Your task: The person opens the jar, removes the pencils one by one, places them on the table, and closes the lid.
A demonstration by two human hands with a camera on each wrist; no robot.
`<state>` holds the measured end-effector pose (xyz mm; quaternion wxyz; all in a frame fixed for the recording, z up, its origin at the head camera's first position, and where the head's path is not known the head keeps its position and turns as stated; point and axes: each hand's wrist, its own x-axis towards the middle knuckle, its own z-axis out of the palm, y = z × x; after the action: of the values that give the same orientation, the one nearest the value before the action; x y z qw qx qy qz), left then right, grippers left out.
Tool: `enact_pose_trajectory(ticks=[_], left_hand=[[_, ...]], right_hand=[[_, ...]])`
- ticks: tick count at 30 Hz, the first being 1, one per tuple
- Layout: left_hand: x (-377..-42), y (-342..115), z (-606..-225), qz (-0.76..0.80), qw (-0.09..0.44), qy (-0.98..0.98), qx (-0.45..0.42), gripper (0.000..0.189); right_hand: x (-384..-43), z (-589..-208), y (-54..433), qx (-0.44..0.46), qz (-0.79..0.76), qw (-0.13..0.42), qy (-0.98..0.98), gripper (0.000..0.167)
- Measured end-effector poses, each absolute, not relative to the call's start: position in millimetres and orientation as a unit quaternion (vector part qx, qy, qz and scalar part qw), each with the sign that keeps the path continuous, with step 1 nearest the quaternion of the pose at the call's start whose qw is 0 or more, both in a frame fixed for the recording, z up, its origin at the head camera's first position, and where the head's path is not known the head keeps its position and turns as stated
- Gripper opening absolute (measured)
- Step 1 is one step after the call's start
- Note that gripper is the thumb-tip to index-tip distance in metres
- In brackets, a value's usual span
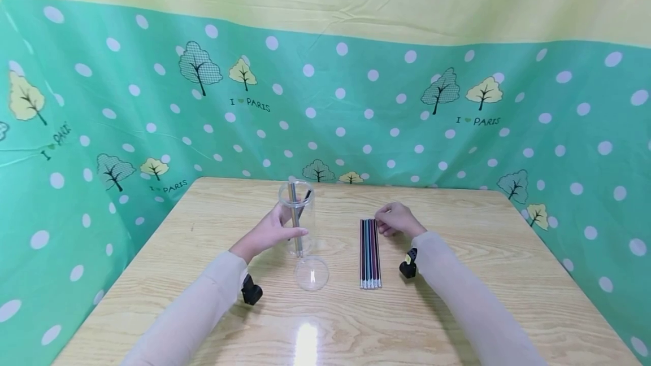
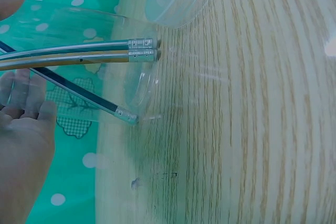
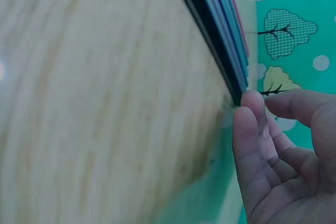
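Observation:
My left hand (image 1: 270,234) grips a clear cylindrical jar (image 1: 311,222) around its side, thumb on the near side. Inside stand a few pencils (image 2: 107,56); the left wrist view shows three, their metal-banded eraser ends near the jar's base and one leaning across. To the right, a row of dark striped pencils (image 1: 369,253) lies side by side on the table, eraser ends toward me. At the row's far end is my right hand (image 1: 399,220). Its fingertips (image 3: 247,119) are at the end of the outermost pencil, and contact is hard to make out.
A round clear lid (image 1: 312,274) lies on the wooden table (image 1: 213,298) just in front of the jar. A green and yellow printed cloth (image 1: 376,112) hangs behind the table and along both sides. Black wrist cameras (image 1: 251,290) sit under both sleeves.

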<state>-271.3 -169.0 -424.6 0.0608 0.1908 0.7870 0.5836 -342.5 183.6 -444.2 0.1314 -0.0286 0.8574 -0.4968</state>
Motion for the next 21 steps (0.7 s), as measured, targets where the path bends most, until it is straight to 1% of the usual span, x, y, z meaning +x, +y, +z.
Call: enact_pose_trajectory(ticks=[9, 21], left_hand=[[-271, -170, -424, 0.589, 0.071, 0.785, 0.181, 0.091], [-272, -170, -425, 0.587, 0.065, 0.785, 0.187, 0.092]], right_hand=[[-339, -423, 181, -0.061, -0.461, 0.102, 0.879, 0.027], [-337, -393, 164, -0.093, -0.472, 0.094, 0.871, 0.033]])
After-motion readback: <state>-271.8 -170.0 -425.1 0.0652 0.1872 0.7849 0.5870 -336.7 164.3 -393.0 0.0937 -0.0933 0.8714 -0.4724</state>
